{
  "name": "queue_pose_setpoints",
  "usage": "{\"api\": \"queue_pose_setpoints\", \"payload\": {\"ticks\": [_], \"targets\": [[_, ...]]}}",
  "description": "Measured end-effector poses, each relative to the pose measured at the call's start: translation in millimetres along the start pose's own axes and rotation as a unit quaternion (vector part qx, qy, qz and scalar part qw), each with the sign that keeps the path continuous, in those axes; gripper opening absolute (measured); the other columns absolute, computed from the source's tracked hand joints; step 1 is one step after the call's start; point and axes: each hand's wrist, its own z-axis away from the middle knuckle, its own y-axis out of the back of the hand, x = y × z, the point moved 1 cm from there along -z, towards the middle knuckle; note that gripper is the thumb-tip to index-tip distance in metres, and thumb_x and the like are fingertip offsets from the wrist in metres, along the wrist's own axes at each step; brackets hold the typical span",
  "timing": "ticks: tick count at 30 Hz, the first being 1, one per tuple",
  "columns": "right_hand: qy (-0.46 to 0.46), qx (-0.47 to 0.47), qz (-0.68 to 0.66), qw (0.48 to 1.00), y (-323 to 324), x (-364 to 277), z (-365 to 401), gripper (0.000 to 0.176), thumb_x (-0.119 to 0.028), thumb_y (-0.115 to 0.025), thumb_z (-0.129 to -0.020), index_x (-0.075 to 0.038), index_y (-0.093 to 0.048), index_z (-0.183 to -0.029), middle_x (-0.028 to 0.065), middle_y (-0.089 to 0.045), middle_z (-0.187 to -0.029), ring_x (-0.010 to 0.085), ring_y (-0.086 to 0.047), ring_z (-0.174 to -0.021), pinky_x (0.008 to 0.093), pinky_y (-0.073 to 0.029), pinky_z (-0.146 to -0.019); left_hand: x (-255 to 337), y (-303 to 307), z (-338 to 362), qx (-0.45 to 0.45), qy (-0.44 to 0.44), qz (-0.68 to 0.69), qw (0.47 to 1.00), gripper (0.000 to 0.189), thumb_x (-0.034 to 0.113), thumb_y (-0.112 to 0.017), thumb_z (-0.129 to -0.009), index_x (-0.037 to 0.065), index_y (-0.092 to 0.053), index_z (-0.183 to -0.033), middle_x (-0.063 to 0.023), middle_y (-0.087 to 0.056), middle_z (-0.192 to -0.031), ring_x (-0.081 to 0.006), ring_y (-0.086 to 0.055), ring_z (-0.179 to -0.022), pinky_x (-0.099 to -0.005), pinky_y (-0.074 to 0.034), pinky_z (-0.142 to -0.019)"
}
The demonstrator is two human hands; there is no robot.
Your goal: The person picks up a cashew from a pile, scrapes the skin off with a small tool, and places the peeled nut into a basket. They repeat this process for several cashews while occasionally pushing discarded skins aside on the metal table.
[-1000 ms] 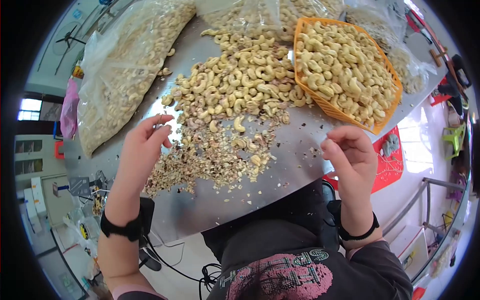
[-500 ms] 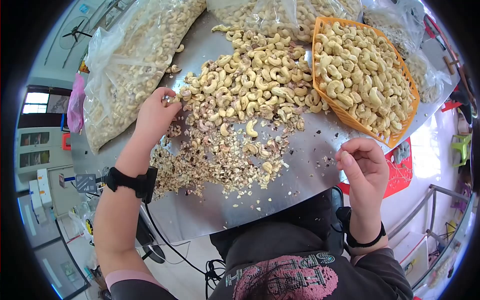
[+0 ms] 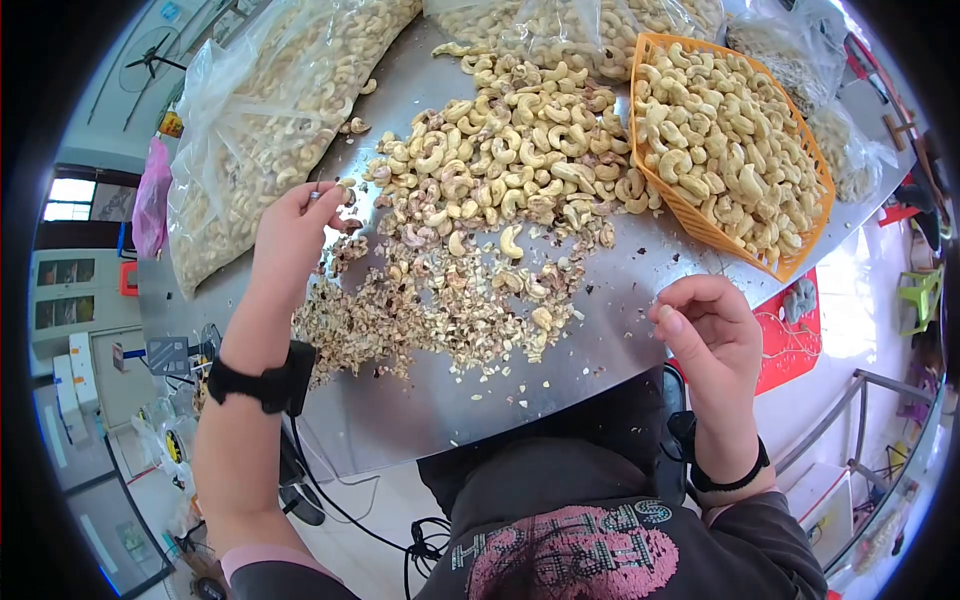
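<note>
My left hand point(image 3: 292, 232) is at the left edge of the loose cashews point(image 3: 520, 150), its thumb and fingers pinched around what looks like a cashew point(image 3: 347, 192), mostly covered by the fingertips. Just below it spreads a heap of broken cashew bits and skin flakes point(image 3: 400, 325). My right hand point(image 3: 715, 330) hovers over the near right edge of the metal table point(image 3: 620, 330), fingers curled and thumb close to the index finger. Whatever may be between those fingertips is too small to make out. An orange plastic basket point(image 3: 690, 225) full of whole cashews stands beyond my right hand.
A large clear bag of cashews point(image 3: 235, 190) leans at the left, and another bag point(image 3: 570, 25) lies at the back. More plastic bags point(image 3: 850, 150) sit at the far right. A red stool point(image 3: 790, 340) is below the table's right edge. A cable point(image 3: 340, 490) hangs from my left wristband.
My left hand has drawn slightly back and left from the loose cashews, fingers still pinched. My right hand has shifted a little to the left, its curled pose much the same.
</note>
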Motion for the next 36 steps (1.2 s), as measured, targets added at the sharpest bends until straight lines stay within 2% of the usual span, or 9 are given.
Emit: {"api": "queue_pose_setpoints", "payload": {"ticks": [1, 7, 10, 14, 16, 22, 29, 32, 36], "targets": [[0.000, -0.001, 0.007, 1.000, -1.8, 0.5, 0.6, 0.016, -0.002, -0.060, -0.075, 0.001, -0.053, -0.089, 0.0041, -0.053, -0.085, 0.0091, -0.049, -0.076, 0.0213, -0.039, -0.070, 6.2, 0.7, 11.1, -0.032, 0.028, 0.103, 0.994, 0.022, 0.020, -0.053, -0.081, 0.002, -0.054, -0.095, 0.0027, -0.049, -0.061, -0.0012, -0.035, -0.042, -0.0162, -0.028, -0.039], [0.014, -0.043, 0.027, 0.999, -20.1, 4.0, 3.6, 0.016, -0.003, -0.061, -0.074, 0.000, -0.055, -0.089, 0.0036, -0.055, -0.082, 0.0092, -0.050, -0.075, 0.0219, -0.040, -0.070, 28.4, -5.2, 75.0, -0.121, 0.072, 0.239, 0.961, 0.021, 0.019, -0.053, -0.082, 0.003, -0.053, -0.095, 0.0040, -0.048, -0.060, -0.0002, -0.035, -0.043, -0.0132, -0.026, -0.039], [0.048, -0.082, 0.053, 0.994, -35.7, 10.4, 5.3, 0.017, -0.006, -0.061, -0.075, -0.001, -0.055, -0.091, 0.0023, -0.057, -0.080, 0.0084, -0.051, -0.073, 0.0212, -0.041, -0.067, 33.0, -12.4, 101.3, -0.149, 0.052, 0.183, 0.970, 0.019, 0.017, -0.053, -0.082, 0.004, -0.054, -0.095, 0.0030, -0.050, -0.063, 0.0000, -0.035, -0.044, -0.0131, -0.026, -0.040], [-0.055, -0.180, -0.082, 0.979, -66.4, 23.4, 17.2, 0.024, -0.012, -0.059, -0.078, -0.002, -0.051, -0.098, 0.0008, -0.054, -0.075, 0.0055, -0.050, -0.066, 0.0190, -0.041, -0.059, 41.8, -33.2, 131.8, -0.221, 0.024, 0.171, 0.960, 0.019, 0.008, -0.058, -0.077, 0.001, -0.055, -0.094, 0.0021, -0.052, -0.066, 0.0014, -0.039, -0.049, -0.0124, -0.030, -0.043], [-0.071, -0.188, -0.094, 0.975, -74.4, 25.8, 24.9, 0.023, -0.014, -0.058, -0.080, -0.002, -0.050, -0.098, -0.0007, -0.053, -0.075, 0.0039, -0.048, -0.065, 0.0181, -0.040, -0.058, 33.3, -43.7, 141.8, -0.219, -0.010, 0.207, 0.954, 0.020, 0.005, -0.061, -0.075, 0.002, -0.056, -0.093, 0.0026, -0.052, -0.068, 0.0022, -0.039, -0.051, -0.0128, -0.030, -0.044], [-0.170, -0.225, -0.174, 0.943, -70.4, 18.9, 26.5, 0.017, -0.015, -0.057, -0.081, -0.003, -0.050, -0.092, -0.0013, -0.052, -0.078, 0.0024, -0.048, -0.068, 0.0169, -0.040, -0.059, 39.4, -49.2, 154.2, -0.202, -0.155, 0.102, 0.962, 0.018, 0.004, -0.063, -0.072, 0.005, -0.058, -0.090, 0.0028, -0.051, -0.070, 0.0023, -0.038, -0.052, -0.0135, -0.027, -0.041], [-0.184, -0.226, -0.262, 0.920, -65.3, 10.4, 24.0, 0.016, -0.011, -0.056, -0.081, -0.002, -0.049, -0.093, 0.0010, -0.054, -0.081, 0.0051, -0.051, -0.073, 0.0187, -0.043, -0.062, 33.7, -50.5, 160.6, -0.219, -0.133, 0.181, 0.949, 0.029, 0.005, -0.057, -0.078, 0.003, -0.050, -0.106, -0.0012, -0.052, -0.076, 0.0003, -0.041, -0.057, -0.0141, -0.031, -0.047], [-0.164, -0.214, -0.278, 0.922, -64.5, 12.3, 24.2, 0.017, -0.010, -0.056, -0.081, -0.002, -0.049, -0.095, 0.0026, -0.055, -0.082, 0.0071, -0.053, -0.075, 0.0202, -0.044, -0.065, 39.3, -50.2, 164.1, -0.227, -0.120, 0.182, 0.949, 0.035, 0.012, -0.046, -0.083, 0.002, -0.042, -0.116, 0.0010, -0.050, -0.071, -0.0024, -0.040, -0.058, -0.0143, -0.031, -0.052], [-0.123, -0.212, -0.290, 0.925, -65.5, 13.0, 24.9, 0.015, -0.006, -0.053, -0.082, -0.001, -0.049, -0.096, 0.0048, -0.056, -0.084, 0.0099, -0.054, -0.077, 0.0224, -0.044, -0.067, 45.9, -49.7, 166.8, -0.269, -0.115, 0.159, 0.943, 0.036, 0.008, -0.044, -0.086, 0.000, -0.040, -0.121, -0.0055, -0.054, -0.080, -0.0089, -0.051, -0.067, -0.0199, -0.040, -0.061]]}}
